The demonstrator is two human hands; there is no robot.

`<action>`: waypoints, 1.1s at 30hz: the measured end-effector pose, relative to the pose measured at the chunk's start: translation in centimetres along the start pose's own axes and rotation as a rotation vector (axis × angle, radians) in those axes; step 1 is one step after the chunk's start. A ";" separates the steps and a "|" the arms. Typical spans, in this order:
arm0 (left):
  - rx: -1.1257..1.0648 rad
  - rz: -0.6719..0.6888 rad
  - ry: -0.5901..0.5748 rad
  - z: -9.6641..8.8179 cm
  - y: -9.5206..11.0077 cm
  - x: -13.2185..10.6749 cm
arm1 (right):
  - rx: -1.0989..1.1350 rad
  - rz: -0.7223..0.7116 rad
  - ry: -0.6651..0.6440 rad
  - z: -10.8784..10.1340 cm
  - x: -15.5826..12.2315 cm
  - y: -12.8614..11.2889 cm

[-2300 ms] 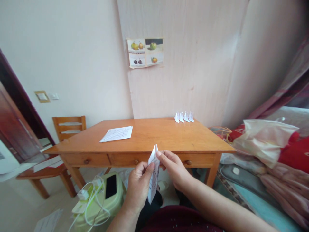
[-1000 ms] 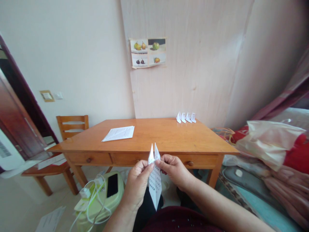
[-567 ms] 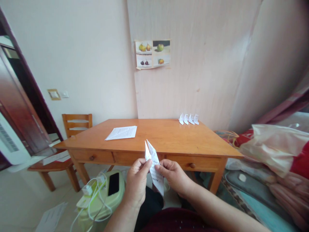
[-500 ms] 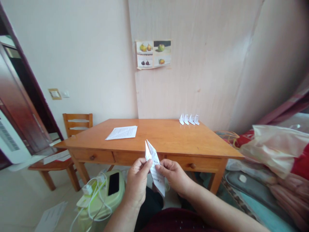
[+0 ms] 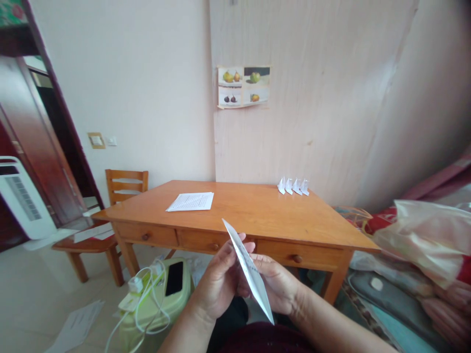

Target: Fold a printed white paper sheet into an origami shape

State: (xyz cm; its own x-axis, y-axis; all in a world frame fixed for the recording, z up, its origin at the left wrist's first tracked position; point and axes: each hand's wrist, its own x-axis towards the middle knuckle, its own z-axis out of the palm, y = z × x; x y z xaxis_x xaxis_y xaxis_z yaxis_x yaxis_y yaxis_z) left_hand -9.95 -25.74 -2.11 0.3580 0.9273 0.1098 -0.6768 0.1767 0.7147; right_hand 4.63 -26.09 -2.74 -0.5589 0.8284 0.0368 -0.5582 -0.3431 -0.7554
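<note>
Both my hands hold a long, narrow folded piece of printed white paper (image 5: 250, 272) in front of my lap, tilted so its upper point leans left and its lower point aims down right. My left hand (image 5: 221, 282) pinches it from the left, fingers closed on its upper half. My right hand (image 5: 279, 287) lies behind and beneath it, fingers curled against the paper. On the wooden table (image 5: 257, 215) ahead stand several small folded white paper figures (image 5: 293, 186) in a row at the far right, and a printed sheet (image 5: 190, 201) lies flat at the left.
A light green case (image 5: 162, 299) with a black phone and white cables sits on the floor at my left. A wooden chair (image 5: 110, 215) stands by the table's left end. Loose paper (image 5: 75, 326) lies on the floor. Bedding and a plastic bag (image 5: 419, 235) fill the right.
The folded paper was upright with two separate tips; now it is flattened and tilted, the tips closed together. My right hand has slid under it. The view has shifted left.
</note>
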 end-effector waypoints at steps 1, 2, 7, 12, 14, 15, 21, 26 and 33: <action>0.000 0.001 -0.008 -0.1 0.0 0.0 | -0.022 0.013 -0.017 -0.1 0.0 0.2; 0.008 0.004 -0.010 -0.2 0.0 0.0 | -0.065 0.027 -0.024 -0.3 0.1 0.5; 0.087 0.097 0.077 -0.2 0.0 0.4 | -0.347 -0.083 0.189 -1.6 0.9 0.9; 0.229 0.171 0.119 0.4 -0.2 0.3 | -0.469 -0.355 0.338 -1.7 1.0 -0.8; 0.293 0.197 0.111 0.6 -0.2 0.2 | -0.527 -0.415 0.318 -1.1 0.9 -1.6; 0.325 0.202 0.104 0.6 -0.2 0.1 | -0.556 -0.426 0.309 -0.9 0.8 -1.9; 0.336 0.138 0.126 0.8 -0.3 -0.1 | -0.578 -0.447 0.319 -0.2 0.8 -2.2; 0.287 0.134 0.136 1.1 -0.8 -0.1 | -0.570 -0.473 0.337 -0.3 0.9 -1.7; 0.315 0.103 0.104 0.4 -1.1 0.1 | -0.561 -0.450 0.343 0.3 0.8 -1.8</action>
State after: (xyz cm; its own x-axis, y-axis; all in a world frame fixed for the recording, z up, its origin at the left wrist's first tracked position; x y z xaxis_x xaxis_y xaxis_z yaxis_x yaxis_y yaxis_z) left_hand -8.94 -25.95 -2.60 0.2198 0.9664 0.1333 -0.4686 -0.0153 0.8833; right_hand 5.01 -24.90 -1.17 -0.0822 0.9559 0.2820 -0.2425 0.2553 -0.9360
